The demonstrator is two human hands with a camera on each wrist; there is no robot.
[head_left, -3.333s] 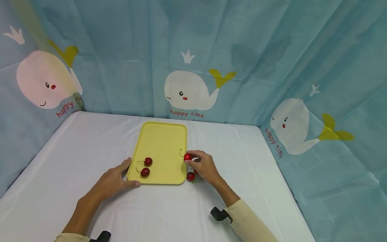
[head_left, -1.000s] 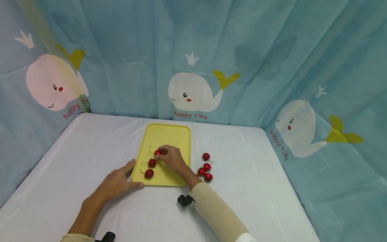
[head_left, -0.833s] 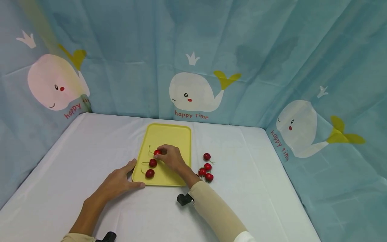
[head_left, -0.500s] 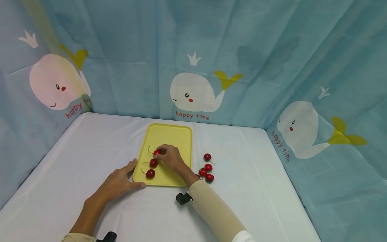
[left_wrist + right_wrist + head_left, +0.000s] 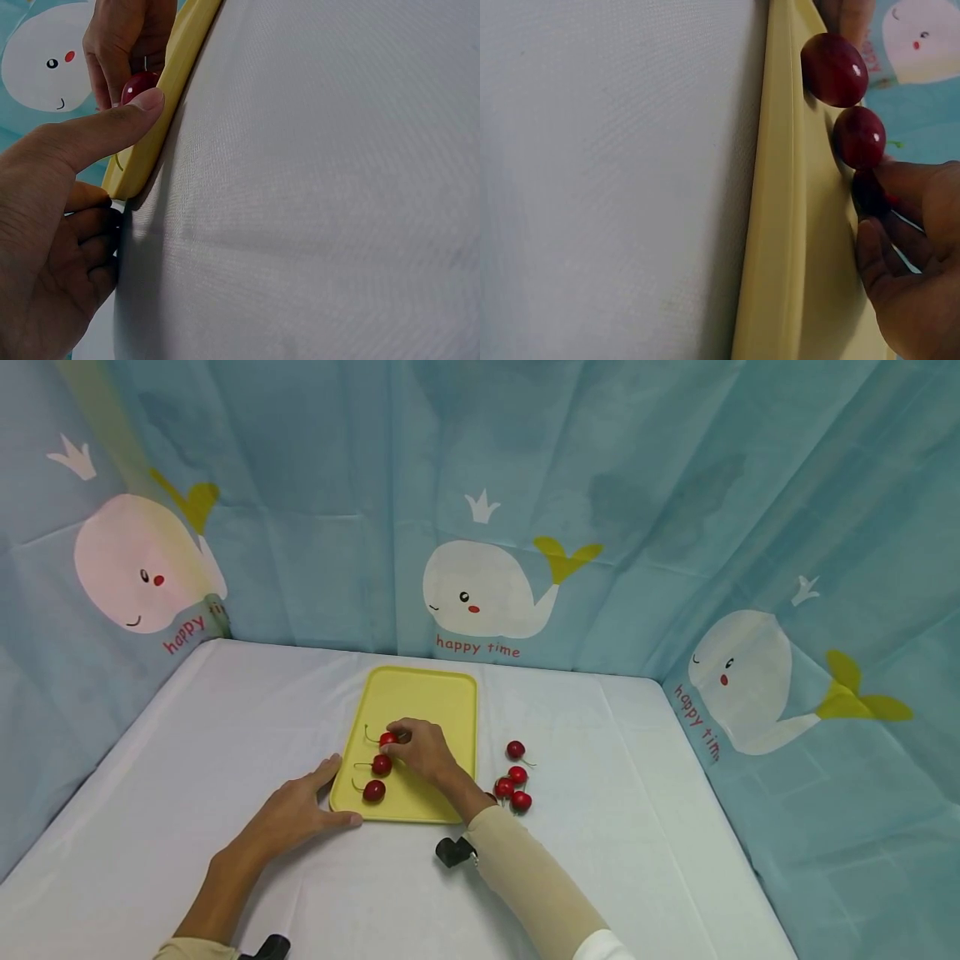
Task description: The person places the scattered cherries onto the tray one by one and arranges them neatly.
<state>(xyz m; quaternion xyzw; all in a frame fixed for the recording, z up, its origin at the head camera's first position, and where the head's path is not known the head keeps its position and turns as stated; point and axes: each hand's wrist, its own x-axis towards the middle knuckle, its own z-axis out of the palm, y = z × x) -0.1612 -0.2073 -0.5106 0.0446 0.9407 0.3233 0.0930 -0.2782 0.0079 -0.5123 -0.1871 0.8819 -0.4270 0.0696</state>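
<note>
The right hand (image 5: 422, 750) is over the yellow tray (image 5: 435, 702). Its grip is narrow: the fingertips pinch a red cherry (image 5: 387, 739) by its round body. The thin stem pokes out to the left, away from the hand. The cherry sits low, just at the tray floor, and I cannot tell if it touches yet.

Two more cherries (image 5: 382, 765) already lie on the tray, in a line toward the near edge. The pinched cherry is just behind them, at the far end of that line. From the right wrist view the three look like a row, one cherry next to the other, with the fingers (image 5: 911, 187) on the last one.

The left hand (image 5: 292, 814) rests flat on the white desk (image 5: 225, 710). Its thumb presses along the tray's near left corner and its fingers lie straight beside it. This grip is wide and holds nothing; it only keeps the tray from sliding.

I think a good way to do this step is to be soft. Cherries are round and can roll, so the hand should set this one down all the way before the fingers open. The fingers should open slowly and lift straight up, so they do not bump the two cherries close by. The left thumb should keep the tray steady.

Four other cherries (image 5: 516, 775) wait in a small bunch on the desk, just right of the tray.
</note>
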